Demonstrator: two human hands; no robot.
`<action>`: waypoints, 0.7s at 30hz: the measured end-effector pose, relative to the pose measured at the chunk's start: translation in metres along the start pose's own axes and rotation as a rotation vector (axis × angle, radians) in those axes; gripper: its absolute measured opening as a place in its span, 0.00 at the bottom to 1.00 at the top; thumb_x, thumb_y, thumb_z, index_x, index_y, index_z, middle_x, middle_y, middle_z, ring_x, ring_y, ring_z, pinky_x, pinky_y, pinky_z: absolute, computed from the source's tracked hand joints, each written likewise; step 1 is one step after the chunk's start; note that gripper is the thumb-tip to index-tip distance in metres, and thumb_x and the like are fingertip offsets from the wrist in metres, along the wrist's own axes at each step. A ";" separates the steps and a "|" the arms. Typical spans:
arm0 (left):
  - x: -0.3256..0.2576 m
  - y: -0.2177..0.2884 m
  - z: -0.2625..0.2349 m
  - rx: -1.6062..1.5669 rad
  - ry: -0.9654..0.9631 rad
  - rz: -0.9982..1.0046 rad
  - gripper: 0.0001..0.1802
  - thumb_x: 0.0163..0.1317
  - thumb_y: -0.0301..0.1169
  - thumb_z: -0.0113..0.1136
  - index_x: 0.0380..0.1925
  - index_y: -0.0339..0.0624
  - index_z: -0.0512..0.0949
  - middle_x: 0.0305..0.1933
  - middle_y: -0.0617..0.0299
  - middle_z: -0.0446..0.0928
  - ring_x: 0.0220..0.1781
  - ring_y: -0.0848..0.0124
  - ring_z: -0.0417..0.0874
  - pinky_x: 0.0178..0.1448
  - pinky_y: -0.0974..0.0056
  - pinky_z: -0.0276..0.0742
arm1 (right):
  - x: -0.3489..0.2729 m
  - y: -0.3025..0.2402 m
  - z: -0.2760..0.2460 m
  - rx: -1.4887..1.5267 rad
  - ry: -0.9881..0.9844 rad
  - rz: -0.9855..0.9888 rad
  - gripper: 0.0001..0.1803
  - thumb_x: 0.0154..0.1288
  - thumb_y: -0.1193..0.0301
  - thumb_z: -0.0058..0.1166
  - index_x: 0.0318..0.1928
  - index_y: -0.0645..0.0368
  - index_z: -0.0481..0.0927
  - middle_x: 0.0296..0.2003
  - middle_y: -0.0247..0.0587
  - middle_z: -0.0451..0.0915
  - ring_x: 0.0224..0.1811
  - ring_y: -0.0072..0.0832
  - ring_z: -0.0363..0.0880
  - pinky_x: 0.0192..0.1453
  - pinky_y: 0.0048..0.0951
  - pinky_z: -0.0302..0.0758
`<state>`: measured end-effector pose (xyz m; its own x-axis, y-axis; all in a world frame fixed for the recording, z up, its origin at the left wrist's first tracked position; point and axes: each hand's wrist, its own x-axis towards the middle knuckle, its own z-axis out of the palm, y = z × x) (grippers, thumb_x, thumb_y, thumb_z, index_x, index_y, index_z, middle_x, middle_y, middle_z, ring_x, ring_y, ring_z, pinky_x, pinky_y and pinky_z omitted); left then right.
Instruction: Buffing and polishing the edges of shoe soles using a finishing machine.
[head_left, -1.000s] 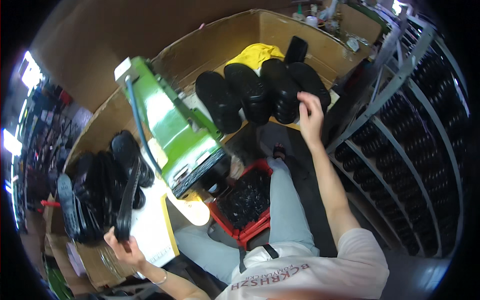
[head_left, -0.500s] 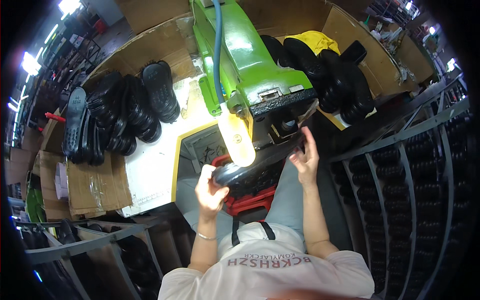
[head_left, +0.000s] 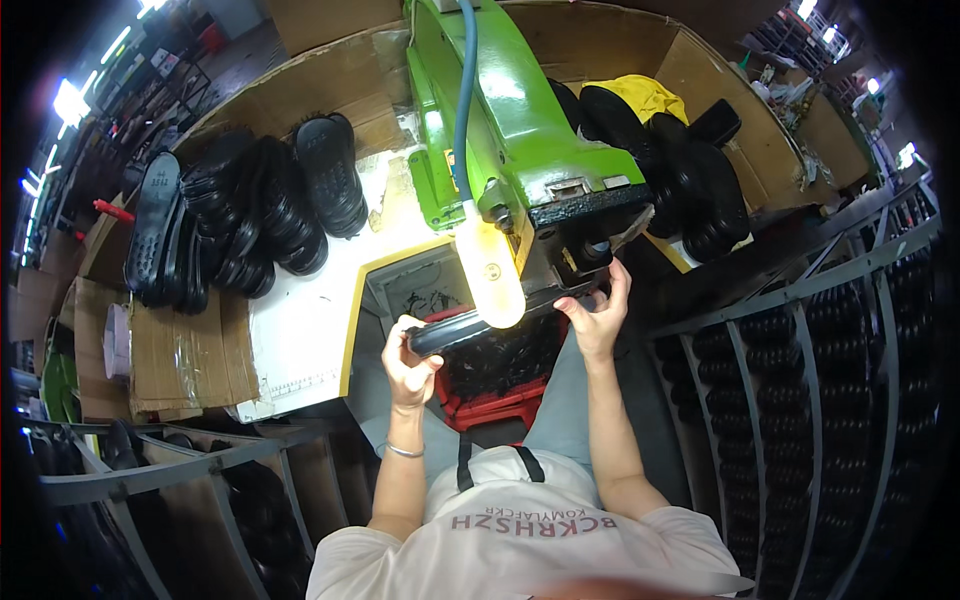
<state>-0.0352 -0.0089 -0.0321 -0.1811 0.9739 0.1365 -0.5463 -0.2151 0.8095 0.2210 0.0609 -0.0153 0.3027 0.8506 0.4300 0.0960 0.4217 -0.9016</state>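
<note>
A long black shoe sole (head_left: 452, 332) lies between my hands under the head of a green machine (head_left: 515, 110), turned nearly edge-on. My left hand (head_left: 408, 365) is closed on its left end, thumb below and fingers above. At the other end, my right hand (head_left: 601, 318) grips the sole with thumb and fingers, close beside the dark machine head. A lit lamp (head_left: 492, 275) on a blue cable hides part of the sole's middle. Below the sole is a red container (head_left: 495, 410) with dark pieces in it.
Stacks of black soles (head_left: 265, 205) stand on the white table (head_left: 300, 330) at left. More black soles (head_left: 705, 190) and a yellow cloth (head_left: 640, 97) are right of the machine. Cardboard walls (head_left: 340, 85) enclose the table. Metal racks (head_left: 800, 370) of soles flank me.
The sole has rolled in my hands, from showing a broader side to nearly edge-on. My right thumb has come in against it. The whole view has shifted slightly.
</note>
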 end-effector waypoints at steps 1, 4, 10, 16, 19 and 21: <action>-0.001 -0.001 -0.004 -0.011 0.021 0.023 0.26 0.40 0.24 0.77 0.40 0.38 0.73 0.39 0.66 0.69 0.41 0.75 0.73 0.49 0.71 0.69 | -0.002 0.000 0.003 -0.027 0.000 -0.023 0.52 0.37 0.60 0.80 0.63 0.63 0.66 0.58 0.40 0.62 0.58 0.31 0.66 0.57 0.31 0.73; -0.002 0.000 -0.023 0.051 0.032 0.068 0.24 0.41 0.23 0.77 0.37 0.38 0.74 0.39 0.66 0.70 0.40 0.75 0.74 0.47 0.71 0.71 | -0.010 -0.002 0.017 -0.075 -0.005 -0.080 0.57 0.31 0.59 0.82 0.63 0.64 0.64 0.59 0.42 0.63 0.57 0.34 0.68 0.57 0.33 0.72; 0.002 0.012 -0.068 0.225 -0.010 -0.022 0.22 0.41 0.19 0.75 0.37 0.37 0.75 0.38 0.63 0.75 0.39 0.73 0.77 0.44 0.68 0.75 | -0.028 0.001 0.039 -0.316 -0.001 -0.236 0.54 0.27 0.61 0.82 0.58 0.67 0.67 0.54 0.52 0.71 0.55 0.47 0.71 0.58 0.41 0.70; 0.027 0.020 -0.023 1.478 -0.217 0.044 0.22 0.44 0.34 0.75 0.40 0.40 0.79 0.36 0.57 0.82 0.41 0.60 0.83 0.62 0.47 0.70 | -0.032 -0.006 0.046 -0.475 0.022 -0.474 0.49 0.27 0.59 0.82 0.53 0.68 0.71 0.53 0.54 0.72 0.56 0.55 0.70 0.59 0.52 0.70; 0.030 0.017 0.052 1.365 -0.208 0.375 0.22 0.44 0.33 0.73 0.40 0.41 0.79 0.37 0.56 0.82 0.42 0.56 0.82 0.66 0.48 0.67 | -0.034 -0.005 0.046 -0.499 0.020 -0.533 0.49 0.28 0.59 0.82 0.53 0.69 0.72 0.53 0.53 0.72 0.57 0.55 0.69 0.60 0.51 0.70; 0.030 0.004 0.071 1.247 -0.124 0.486 0.15 0.44 0.30 0.68 0.35 0.44 0.81 0.31 0.59 0.81 0.36 0.59 0.81 0.64 0.48 0.70 | -0.033 -0.006 0.046 -0.535 0.006 -0.588 0.48 0.29 0.60 0.81 0.53 0.68 0.73 0.53 0.53 0.73 0.57 0.55 0.70 0.59 0.51 0.71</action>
<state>0.0156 0.0243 0.0163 -0.0316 0.8327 0.5528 0.6675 -0.3941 0.6318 0.1664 0.0449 -0.0225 0.0660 0.5328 0.8437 0.6835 0.5919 -0.4272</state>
